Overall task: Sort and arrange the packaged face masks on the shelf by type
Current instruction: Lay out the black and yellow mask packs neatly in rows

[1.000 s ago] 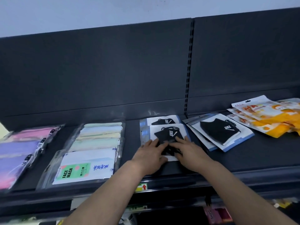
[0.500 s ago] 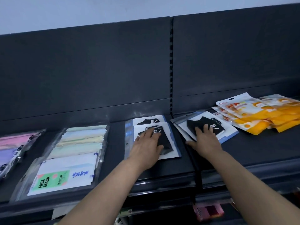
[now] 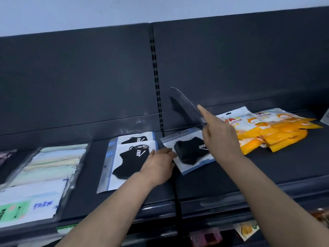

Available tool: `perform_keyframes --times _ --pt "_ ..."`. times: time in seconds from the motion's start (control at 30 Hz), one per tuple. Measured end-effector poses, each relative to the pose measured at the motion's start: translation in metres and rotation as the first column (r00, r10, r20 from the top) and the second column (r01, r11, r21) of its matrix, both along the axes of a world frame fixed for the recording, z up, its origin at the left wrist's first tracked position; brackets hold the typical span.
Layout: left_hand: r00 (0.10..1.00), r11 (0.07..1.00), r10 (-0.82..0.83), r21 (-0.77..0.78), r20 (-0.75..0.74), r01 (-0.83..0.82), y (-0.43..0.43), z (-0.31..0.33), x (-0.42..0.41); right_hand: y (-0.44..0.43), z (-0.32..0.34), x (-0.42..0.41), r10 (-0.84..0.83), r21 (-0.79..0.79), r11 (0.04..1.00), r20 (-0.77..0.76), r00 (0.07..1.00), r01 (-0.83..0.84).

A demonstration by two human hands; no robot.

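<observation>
Four black-mask packets are in view. The front black-mask packet [image 3: 130, 163] and the rear black-mask packet [image 3: 133, 139] overlap at the centre of the frame. The flat black-mask packet [image 3: 192, 152] lies just right of them, and the lifted black-mask packet [image 3: 185, 107] shows edge-on above it. The orange packets [image 3: 277, 132] at the right overlap too much for an exact count, but there are at least four. At lower left there seem to be two clear pastel packs [image 3: 58, 161]. One pink pack [image 3: 7, 155] shows at the left edge. There are two hands, the left [image 3: 158, 166] and the right [image 3: 220, 138].
</observation>
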State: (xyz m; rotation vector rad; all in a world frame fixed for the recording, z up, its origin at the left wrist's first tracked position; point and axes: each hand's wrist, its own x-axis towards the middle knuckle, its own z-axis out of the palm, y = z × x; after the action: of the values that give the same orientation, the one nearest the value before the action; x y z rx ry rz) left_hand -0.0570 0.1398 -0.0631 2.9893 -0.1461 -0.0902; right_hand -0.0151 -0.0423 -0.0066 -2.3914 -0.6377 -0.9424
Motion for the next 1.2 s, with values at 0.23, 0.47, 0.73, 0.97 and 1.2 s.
perform_keyframes --times 0.23,0.47,0.73,0.97,1.2 --pt "0.986 0.995 0.077 0.067 -0.149 -0.068 -0.041 -0.011 0.023 -0.055 -0.045 0.042 -0.005 -0.396 0.918 -0.081 0.997 -0.027" --pt "0.992 0.992 -0.127 -0.019 -0.004 0.127 -0.070 0.003 0.035 -0.078 -0.049 0.049 -0.060 -0.320 0.947 -0.268 0.962 -0.029" --pt "0.955 0.995 -0.095 -0.046 -0.282 0.085 -0.064 0.008 0.034 -0.093 -0.068 0.056 0.031 -0.341 0.931 -0.286 0.958 -0.132" --pt "0.970 0.979 0.092 0.199 -0.226 -0.046 -0.075 0.011 0.021 -0.096 -0.080 0.052 -0.080 -0.414 0.910 -0.151 0.985 0.010" --pt "0.986 0.962 -0.020 0.264 -0.164 0.064 -0.080 0.006 0.013 -0.092 -0.077 0.053 -0.029 -0.301 0.953 -0.183 0.983 -0.028"
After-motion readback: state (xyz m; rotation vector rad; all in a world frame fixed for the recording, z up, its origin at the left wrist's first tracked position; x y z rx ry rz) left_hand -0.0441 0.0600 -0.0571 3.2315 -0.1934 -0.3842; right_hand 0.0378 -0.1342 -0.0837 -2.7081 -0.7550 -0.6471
